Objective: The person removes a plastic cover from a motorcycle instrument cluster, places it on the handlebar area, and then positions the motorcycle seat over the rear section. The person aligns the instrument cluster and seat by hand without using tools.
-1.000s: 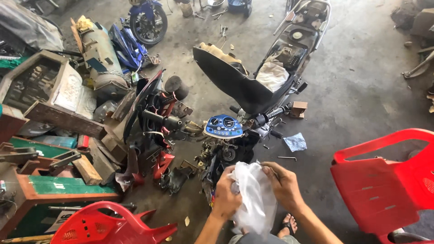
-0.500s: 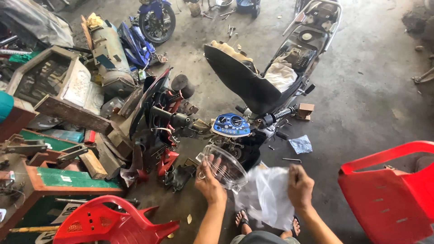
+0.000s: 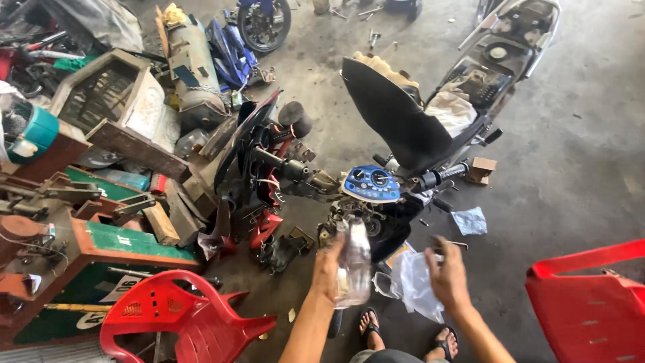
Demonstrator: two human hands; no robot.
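My left hand (image 3: 329, 270) grips a clear plastic lens-like cover (image 3: 354, 263) and holds it upright, edge toward me, just below the motorbike's blue instrument cluster (image 3: 371, 183). My right hand (image 3: 447, 274) is a little to the right, pinching a crumpled clear plastic bag (image 3: 411, 286) that hangs down from it. The stripped motorbike (image 3: 403, 134) stands in front of me with its black seat raised and the handlebar bare. My sandalled feet (image 3: 403, 333) show below the hands.
A red plastic chair (image 3: 181, 316) lies at lower left and another red chair (image 3: 591, 302) stands at lower right. A cluttered workbench (image 3: 101, 235), crates and motorbike parts fill the left. A second motorbike's wheel (image 3: 262, 23) is at the back. Small parts lie on the concrete floor.
The clear cover has come out of the bag: both hands held the bag together, then my left hand lifted the cover away and turned it edge-on while my right hand carried the bag rightward.
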